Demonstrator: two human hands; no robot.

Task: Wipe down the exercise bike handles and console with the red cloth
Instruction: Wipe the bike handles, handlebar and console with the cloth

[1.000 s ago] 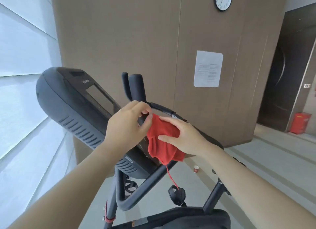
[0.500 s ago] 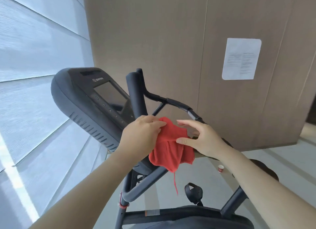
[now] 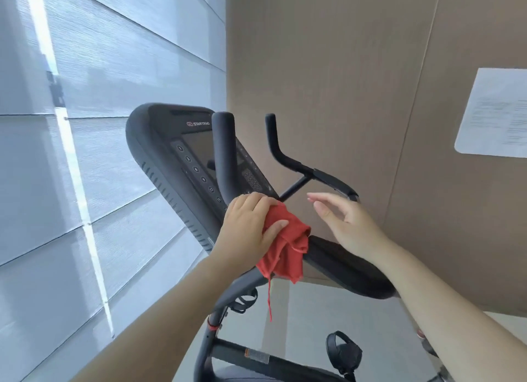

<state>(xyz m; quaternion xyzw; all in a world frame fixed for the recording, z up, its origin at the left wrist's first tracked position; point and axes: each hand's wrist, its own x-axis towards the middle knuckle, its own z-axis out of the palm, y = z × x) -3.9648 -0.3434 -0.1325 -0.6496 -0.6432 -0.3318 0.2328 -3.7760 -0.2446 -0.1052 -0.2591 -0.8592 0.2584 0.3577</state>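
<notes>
My left hand (image 3: 247,227) grips the red cloth (image 3: 285,250) around the base of the left upright handle (image 3: 224,156) of the exercise bike. The cloth hangs down with a loose red thread below it. The black console (image 3: 176,159) with its screen and round buttons tilts behind that handle. My right hand (image 3: 345,224) hovers just right of the cloth with its fingers spread, holding nothing, above the padded armrest (image 3: 350,267). The right handle (image 3: 288,156) curves up farther back.
Grey window blinds (image 3: 99,153) fill the left side. A brown panelled wall (image 3: 342,82) stands behind the bike with a white paper sheet (image 3: 496,113) on it. The bike frame (image 3: 216,333) and a pedal (image 3: 343,353) lie below.
The view has swung left and closer to the console. My right hand has let go of the cloth and lifted away to the right. My left hand now holds the cloth alone on the handle.
</notes>
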